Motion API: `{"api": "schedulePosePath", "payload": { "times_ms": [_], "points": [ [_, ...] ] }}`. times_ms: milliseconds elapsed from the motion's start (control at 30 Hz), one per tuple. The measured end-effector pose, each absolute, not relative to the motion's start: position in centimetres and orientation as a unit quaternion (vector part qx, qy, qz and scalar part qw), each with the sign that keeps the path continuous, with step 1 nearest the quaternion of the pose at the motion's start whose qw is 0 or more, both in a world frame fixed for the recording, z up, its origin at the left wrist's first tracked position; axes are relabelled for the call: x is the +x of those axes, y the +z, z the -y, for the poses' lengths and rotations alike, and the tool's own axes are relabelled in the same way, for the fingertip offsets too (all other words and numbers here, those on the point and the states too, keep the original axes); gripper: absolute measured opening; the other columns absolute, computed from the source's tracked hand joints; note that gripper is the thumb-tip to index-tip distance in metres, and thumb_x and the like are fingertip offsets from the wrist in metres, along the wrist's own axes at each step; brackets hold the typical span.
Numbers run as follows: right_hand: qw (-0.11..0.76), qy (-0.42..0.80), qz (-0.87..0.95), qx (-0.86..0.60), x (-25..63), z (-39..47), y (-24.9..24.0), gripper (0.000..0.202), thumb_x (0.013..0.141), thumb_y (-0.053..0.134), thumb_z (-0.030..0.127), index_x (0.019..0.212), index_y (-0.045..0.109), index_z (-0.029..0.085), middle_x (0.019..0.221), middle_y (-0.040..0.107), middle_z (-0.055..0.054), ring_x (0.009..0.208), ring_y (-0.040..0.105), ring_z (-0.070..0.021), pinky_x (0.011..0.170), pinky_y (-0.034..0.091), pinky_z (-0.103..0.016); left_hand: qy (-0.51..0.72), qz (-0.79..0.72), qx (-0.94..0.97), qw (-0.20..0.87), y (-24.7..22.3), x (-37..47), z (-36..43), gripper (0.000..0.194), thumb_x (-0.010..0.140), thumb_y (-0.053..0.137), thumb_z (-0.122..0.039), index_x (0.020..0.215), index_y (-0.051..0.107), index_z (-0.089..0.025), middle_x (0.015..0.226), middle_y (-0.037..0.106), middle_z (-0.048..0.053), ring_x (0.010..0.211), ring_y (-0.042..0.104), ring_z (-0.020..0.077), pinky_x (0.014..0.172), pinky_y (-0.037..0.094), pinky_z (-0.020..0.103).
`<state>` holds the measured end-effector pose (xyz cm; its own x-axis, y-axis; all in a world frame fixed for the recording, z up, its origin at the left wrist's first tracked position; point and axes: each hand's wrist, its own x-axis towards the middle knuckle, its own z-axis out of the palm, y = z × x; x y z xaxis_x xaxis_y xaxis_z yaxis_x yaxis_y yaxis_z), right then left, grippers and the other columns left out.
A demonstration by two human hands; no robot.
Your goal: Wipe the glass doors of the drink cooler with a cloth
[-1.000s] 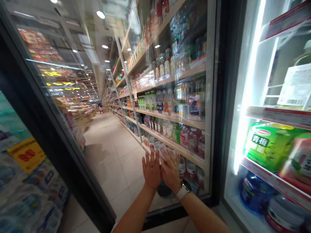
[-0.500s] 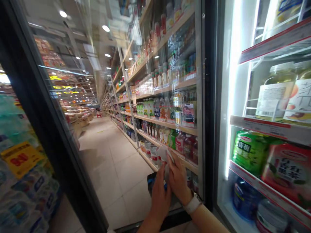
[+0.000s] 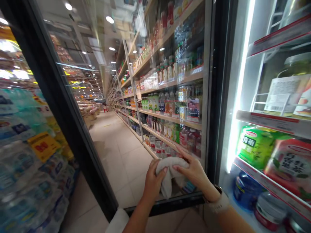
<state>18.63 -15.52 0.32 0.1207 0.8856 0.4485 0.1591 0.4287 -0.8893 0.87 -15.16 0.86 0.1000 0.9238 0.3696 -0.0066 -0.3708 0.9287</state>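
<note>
A white cloth (image 3: 166, 183) hangs folded between my two hands, in front of the lower part of a glass door (image 3: 126, 136). My left hand (image 3: 153, 178) grips the cloth's left side, thumb on top. At the cloth's right end, my right hand (image 3: 193, 170) pinches it between thumb and fingers, with the index finger stretched towards the glass. A pale watch band (image 3: 217, 201) circles my right wrist. Just under the hands runs the door's black bottom frame (image 3: 176, 204). Shelves of bottles (image 3: 167, 129) show in the glass.
To the right, a lit cooler holds a green multipack (image 3: 255, 147), a red multipack (image 3: 293, 165) and bottles on wire shelves. The door's dark side frame (image 3: 65, 119) slants down at left. Beyond it stand stacked water packs (image 3: 29, 187) with a yellow price sign (image 3: 43, 146).
My hands have moved apart, from close together to opposite sides of the cloth, which now hangs more spread. The view has shifted slightly, so the door frame sits further right.
</note>
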Motion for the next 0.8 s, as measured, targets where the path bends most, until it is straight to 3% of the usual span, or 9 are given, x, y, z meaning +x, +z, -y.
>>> {"api": "schedulePosePath", "payload": {
  "times_ms": [133, 267, 367, 467, 533, 600, 700, 800],
  "points": [
    [0.582, 0.478, 0.536, -0.382, 18.3, 16.5, 0.5, 0.061, 0.057, 0.085, 0.046, 0.111, 0.074, 0.018, 0.096, 0.074, -0.006, 0.083, 0.065, -0.0223, 0.074, 0.054, -0.034, 0.524, -0.335, 0.526, 0.580, 1.3, 0.4, 16.4, 0.053, 0.054, 0.083, -0.036, 0.103, 0.070, -0.021, 0.102, 0.069, 0.005, 0.093, 0.063, 0.0230, 0.080, 0.050, 0.030],
    [0.585, 0.513, 0.515, -0.359, 17.9, 17.1, 0.3, 0.050, 0.061, 0.082, 0.051, 0.099, 0.077, 0.020, 0.097, 0.075, -0.007, 0.083, 0.066, -0.0223, 0.076, 0.052, -0.034, 0.493, -0.302, 0.440, 0.687, 0.8, 0.8, 17.9, 0.060, 0.054, 0.086, -0.042, 0.106, 0.066, -0.021, 0.089, 0.070, 0.003, 0.080, 0.065, 0.0200, 0.074, 0.051, 0.029],
    [0.591, 0.429, 0.562, -0.387, 17.6, 17.4, 0.2, 0.042, 0.070, 0.074, 0.049, 0.103, 0.076, 0.022, 0.098, 0.075, -0.007, 0.087, 0.066, -0.0226, 0.078, 0.051, -0.035, 0.489, -0.305, 0.430, 0.695, 0.4, 1.1, 18.4, 0.072, 0.052, 0.088, -0.046, 0.115, 0.064, -0.021, 0.098, 0.072, 0.006, 0.089, 0.067, 0.0233, 0.082, 0.052, 0.033],
    [0.627, 0.224, 0.606, -0.435, 17.5, 17.5, 0.0, 0.030, 0.073, 0.072, 0.040, 0.098, 0.073, 0.023, 0.089, 0.070, -0.004, 0.083, 0.062, -0.0192, 0.074, 0.048, -0.031, 0.463, -0.355, 0.441, 0.682, 0.0, 1.0, 18.2, 0.069, 0.049, 0.091, -0.042, 0.109, 0.068, -0.014, 0.094, 0.074, 0.010, 0.092, 0.069, 0.0270, 0.086, 0.052, 0.036],
    [0.662, 0.100, 0.587, -0.456, 17.5, 17.3, -0.3, 0.017, 0.074, 0.072, 0.037, 0.077, 0.065, 0.021, 0.069, 0.059, 0.002, 0.065, 0.053, -0.0134, 0.061, 0.042, -0.025, 0.466, -0.394, 0.427, 0.667, -0.4, 0.7, 18.0, 0.061, 0.048, 0.090, -0.041, 0.098, 0.071, -0.012, 0.087, 0.074, 0.011, 0.089, 0.070, 0.0278, 0.085, 0.053, 0.037],
    [0.696, 0.036, 0.565, -0.442, 17.5, 17.1, -0.9, 0.037, 0.081, 0.066, 0.035, 0.056, 0.042, 0.022, 0.055, 0.039, 0.007, 0.050, 0.037, -0.0088, 0.051, 0.032, -0.023, 0.489, -0.425, 0.402, 0.647, -0.7, 0.2, 18.0, 0.056, 0.048, 0.089, -0.043, 0.091, 0.071, -0.013, 0.081, 0.074, 0.009, 0.085, 0.071, 0.0273, 0.082, 0.054, 0.037],
    [0.720, 0.015, 0.573, -0.391, 17.5, 16.7, -1.6, 0.054, 0.091, 0.055, 0.032, 0.053, 0.017, 0.024, 0.050, 0.022, 0.009, 0.045, 0.022, -0.0065, 0.045, 0.022, -0.024, 0.521, -0.459, 0.380, 0.611, -0.7, -0.6, 18.2, 0.054, 0.050, 0.087, -0.045, 0.091, 0.071, -0.015, 0.079, 0.074, 0.007, 0.083, 0.071, 0.0260, 0.081, 0.055, 0.036],
    [0.707, 0.001, 0.615, -0.350, 17.4, 16.6, -2.0, 0.056, 0.093, 0.053, 0.026, 0.053, 0.014, 0.022, 0.049, 0.019, 0.009, 0.044, 0.018, -0.0055, 0.044, 0.018, -0.025, 0.549, -0.473, 0.378, 0.577, 0.0, -1.1, 18.3, 0.053, 0.053, 0.086, -0.049, 0.092, 0.071, -0.016, 0.082, 0.074, 0.007, 0.086, 0.071, 0.0255, 0.083, 0.055, 0.035]
  ]
}}
